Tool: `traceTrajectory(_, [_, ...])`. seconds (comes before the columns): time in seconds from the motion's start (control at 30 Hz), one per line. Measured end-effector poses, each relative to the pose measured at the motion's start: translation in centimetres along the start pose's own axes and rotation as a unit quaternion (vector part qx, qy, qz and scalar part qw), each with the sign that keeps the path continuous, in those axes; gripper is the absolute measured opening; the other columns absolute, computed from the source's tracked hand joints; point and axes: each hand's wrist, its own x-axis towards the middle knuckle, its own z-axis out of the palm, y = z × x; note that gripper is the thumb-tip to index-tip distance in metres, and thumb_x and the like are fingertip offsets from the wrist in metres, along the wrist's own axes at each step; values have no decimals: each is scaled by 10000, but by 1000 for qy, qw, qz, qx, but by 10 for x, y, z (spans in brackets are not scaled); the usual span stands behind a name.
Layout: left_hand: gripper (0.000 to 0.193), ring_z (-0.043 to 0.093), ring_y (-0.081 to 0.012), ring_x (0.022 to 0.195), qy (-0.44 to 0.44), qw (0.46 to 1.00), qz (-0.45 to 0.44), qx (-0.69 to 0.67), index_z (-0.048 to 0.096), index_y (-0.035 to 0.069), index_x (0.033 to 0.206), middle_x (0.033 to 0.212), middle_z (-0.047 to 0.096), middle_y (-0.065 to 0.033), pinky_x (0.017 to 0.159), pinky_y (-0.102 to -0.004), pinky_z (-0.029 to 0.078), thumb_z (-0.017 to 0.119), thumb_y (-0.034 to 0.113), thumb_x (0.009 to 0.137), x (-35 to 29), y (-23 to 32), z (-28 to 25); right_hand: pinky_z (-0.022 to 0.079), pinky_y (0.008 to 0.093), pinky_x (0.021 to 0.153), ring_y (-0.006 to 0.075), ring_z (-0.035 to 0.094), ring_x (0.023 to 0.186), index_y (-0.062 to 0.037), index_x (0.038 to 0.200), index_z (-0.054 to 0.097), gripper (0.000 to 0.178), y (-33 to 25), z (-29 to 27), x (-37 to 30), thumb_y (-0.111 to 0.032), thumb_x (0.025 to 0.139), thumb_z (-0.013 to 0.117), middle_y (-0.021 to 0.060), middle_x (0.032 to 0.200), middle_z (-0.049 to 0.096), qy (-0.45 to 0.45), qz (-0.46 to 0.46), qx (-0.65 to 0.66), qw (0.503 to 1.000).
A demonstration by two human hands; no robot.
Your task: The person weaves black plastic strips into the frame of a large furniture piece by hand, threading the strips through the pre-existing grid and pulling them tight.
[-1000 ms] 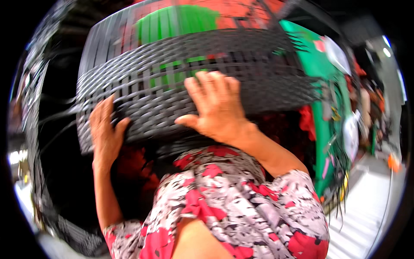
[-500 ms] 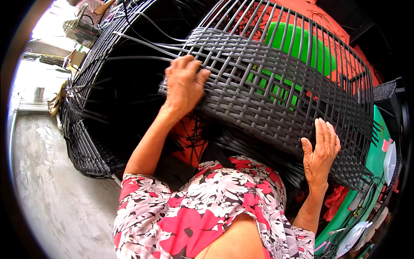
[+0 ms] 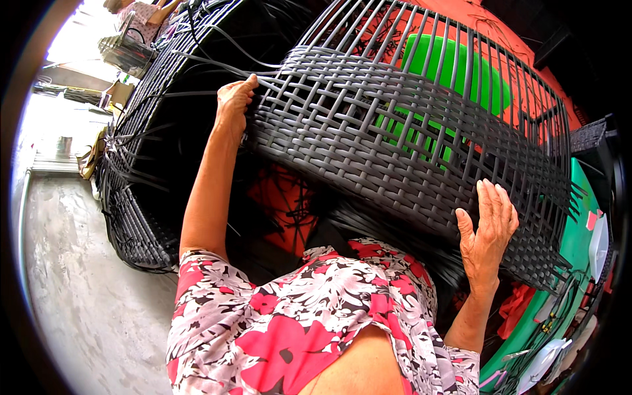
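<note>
"Pinching what, that left hand (image 3: pixel 235 102)?"

"A thin grey plastic strand (image 3: pixel 191 93), fingers closed around it, just off the left edge of the curved dark-grey woven panel (image 3: pixel 368 128)."

"So where does the panel lie from that grip?"

"To its right, stretching across beyond the red, black and white floral top (image 3: pixel 309 296)."

"And the right hand (image 3: pixel 488 227)?"

"Spread, thumb apart, over the panel's lower right; whether it presses, I cannot tell."

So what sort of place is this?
Probably a weaving workshop: there's a part-woven dark panel under the person's right hand, long loose strips at the panel's left edge, and another big dark woven piece beside it.
</note>
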Motion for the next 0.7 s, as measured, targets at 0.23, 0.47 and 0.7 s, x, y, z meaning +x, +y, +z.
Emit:
traceTrajectory(0.23, [220, 351, -22, 352, -274, 904, -256, -205, 549, 101, 747, 518, 472, 46, 321, -174, 227, 655, 269, 842, 44, 12, -19, 236, 443, 1021, 268, 404, 1212, -28, 1225, 511, 529, 1, -1, -1, -415, 866, 534, 86, 1245, 515, 0, -4, 9, 1000])
traceTrajectory(0.47, [186, 331, -8, 342, -225, 941, -235, -88, 575, 79, 725, 490, 470, 46, 312, -145, 209, 657, 203, 837, 42, 25, -1, 288, 449, 1005, 299, 395, 1216, -7, 1233, 499, 560, 28, -12, -2, -441, 879, 493, 126, 1276, 483, 6, -29, 8, 1000])
traceTrajectory(0.7, [242, 371, -81, 352, -71, 996, 16, 44, 585, 76, 612, 476, 477, 8, 343, -220, 249, 729, 207, 756, 63, 21, -5, 242, 442, 1047, 277, 389, 1251, -26, 1251, 502, 551, 41, -6, -9, -453, 908, 437, 100, 1298, 490, -42, -27, 6, 999])
